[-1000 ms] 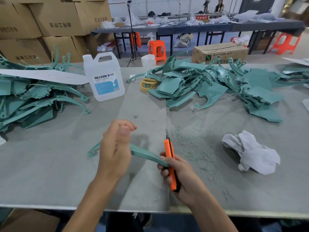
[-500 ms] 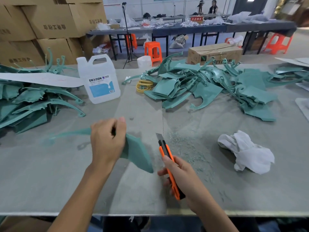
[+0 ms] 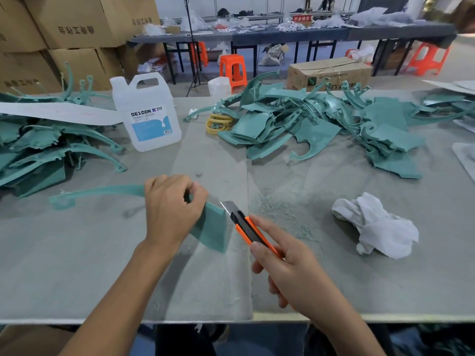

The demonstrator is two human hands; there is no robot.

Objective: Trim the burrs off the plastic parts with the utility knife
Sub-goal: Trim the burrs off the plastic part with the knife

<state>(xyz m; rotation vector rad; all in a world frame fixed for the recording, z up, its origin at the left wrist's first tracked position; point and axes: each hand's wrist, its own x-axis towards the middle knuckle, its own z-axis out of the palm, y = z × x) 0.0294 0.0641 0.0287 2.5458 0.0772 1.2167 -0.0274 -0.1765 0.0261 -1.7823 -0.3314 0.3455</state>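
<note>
My left hand (image 3: 171, 210) grips a teal plastic part (image 3: 213, 228) over the grey table (image 3: 77, 265). The part's thin curved arm runs out to the left and its broad end hangs below my fingers. My right hand (image 3: 290, 273) holds an orange utility knife (image 3: 246, 227) with the blade extended. The blade tip sits right at the upper right edge of the part's broad end. A heap of teal plastic parts (image 3: 321, 124) lies at the back right. Another pile of teal parts (image 3: 38, 147) lies at the left.
A white DEXCON jug (image 3: 147, 114) stands at the back, left of centre. A crumpled white cloth (image 3: 375, 224) lies to the right of the knife. Teal shavings (image 3: 282, 214) are scattered beside the blade. Yellow rings (image 3: 218, 122) lie by the heap. Cardboard boxes (image 3: 64, 29) stand behind.
My left hand has turned the part so its broad end faces me and shifted right. My right hand has brought the knife blade up against that end.
</note>
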